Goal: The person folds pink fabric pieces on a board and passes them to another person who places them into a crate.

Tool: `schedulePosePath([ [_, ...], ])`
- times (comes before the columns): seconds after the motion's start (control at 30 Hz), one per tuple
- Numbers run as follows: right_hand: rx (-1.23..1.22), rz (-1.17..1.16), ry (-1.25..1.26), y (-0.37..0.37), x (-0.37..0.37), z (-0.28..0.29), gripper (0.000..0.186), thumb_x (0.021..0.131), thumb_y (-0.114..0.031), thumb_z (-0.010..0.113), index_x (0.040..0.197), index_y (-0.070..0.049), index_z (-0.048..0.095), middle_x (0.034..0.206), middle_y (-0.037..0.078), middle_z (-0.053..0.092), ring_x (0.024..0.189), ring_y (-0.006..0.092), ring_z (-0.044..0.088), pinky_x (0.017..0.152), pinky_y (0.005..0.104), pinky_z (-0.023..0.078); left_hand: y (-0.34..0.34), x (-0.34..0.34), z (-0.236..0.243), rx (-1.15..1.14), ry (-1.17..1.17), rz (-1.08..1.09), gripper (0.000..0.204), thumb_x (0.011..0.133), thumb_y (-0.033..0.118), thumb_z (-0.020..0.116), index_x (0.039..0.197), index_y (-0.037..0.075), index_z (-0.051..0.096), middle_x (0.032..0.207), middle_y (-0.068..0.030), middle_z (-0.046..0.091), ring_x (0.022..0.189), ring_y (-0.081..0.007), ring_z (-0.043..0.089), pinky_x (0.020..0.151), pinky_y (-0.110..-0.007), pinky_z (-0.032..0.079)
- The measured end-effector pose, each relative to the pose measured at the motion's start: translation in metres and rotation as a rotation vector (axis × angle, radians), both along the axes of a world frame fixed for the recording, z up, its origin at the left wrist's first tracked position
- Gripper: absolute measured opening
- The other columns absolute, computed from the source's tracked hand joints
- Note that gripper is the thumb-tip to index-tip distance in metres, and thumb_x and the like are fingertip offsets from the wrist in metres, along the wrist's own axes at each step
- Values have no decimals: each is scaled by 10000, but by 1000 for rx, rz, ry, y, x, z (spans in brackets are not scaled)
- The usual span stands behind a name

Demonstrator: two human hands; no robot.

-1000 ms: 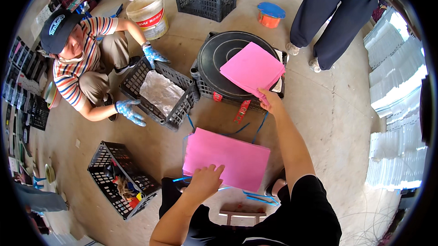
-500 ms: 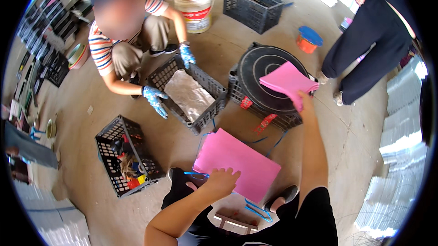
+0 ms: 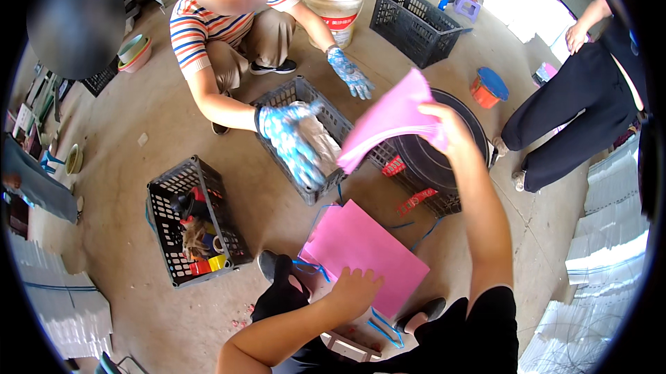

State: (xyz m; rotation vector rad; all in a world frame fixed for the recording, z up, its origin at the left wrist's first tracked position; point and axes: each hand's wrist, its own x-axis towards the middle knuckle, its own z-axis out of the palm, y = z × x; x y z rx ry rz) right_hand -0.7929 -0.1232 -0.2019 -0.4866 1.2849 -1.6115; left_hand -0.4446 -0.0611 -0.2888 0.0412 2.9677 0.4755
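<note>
right hand (image 3: 444,124) pinches a pink sheet (image 3: 392,121) raised over the black round machine (image 3: 444,155); left hand (image 3: 354,289) lies flat on the pink stack (image 3: 364,253). sheet transfer appears midway; setting down calls for squaring edges.

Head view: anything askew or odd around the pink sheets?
Nothing is spilled or damaged. The right hand holds a pink paper sheet in the air, tilted and bowed, above the round black disc. The left hand presses the pink sheet stack, which lies skewed over loose blue straps.
</note>
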Motion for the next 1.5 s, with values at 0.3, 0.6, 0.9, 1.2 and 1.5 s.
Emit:
schedulePosePath([
  [0.3,377,53,347,-124,-15,-124,491,788,-304,643,1217,-101,517,1046,97,612,954,184,593,835,400,459,-26,21,12,44,24,54,392,739,179,568,1121,100,524,904,-77,547,789,-234,586,716,-401,420],
  [0.6,448,-178,837,89,75,-255,310,784,-170,631,1056,-24,604,935,172,648,829,261,644,738,326,494,-33,14,15,80,-64,6,405,752,175,563,1145,87,516,967,-105,560,843,-253,578,757,-434,408],
  [0.9,1275,-693,624,376,225,-374,365,752,-126,612,1105,-47,563,953,160,620,851,174,596,731,310,476,-10,5,-9,71,-209,-13,486,754,237,631,1198,97,491,978,-111,554,883,-271,565,754,-423,420],
  [1.2,500,-697,76,346,275,-393,370,723,-97,627,1083,-57,555,939,79,608,863,152,566,746,298,463,4,3,-42,-117,-307,17,483,765,236,623,1203,93,477,978,-125,568,882,-298,591,763,-438,439],
  [1.5,957,-836,511,372,261,-407,294,750,-81,609,1035,-21,564,848,51,603,790,132,552,684,259,451,46,7,-119,-40,-558,-112,388,789,282,599,1112,87,504,1006,-141,575,938,-308,590,770,-479,452],
])
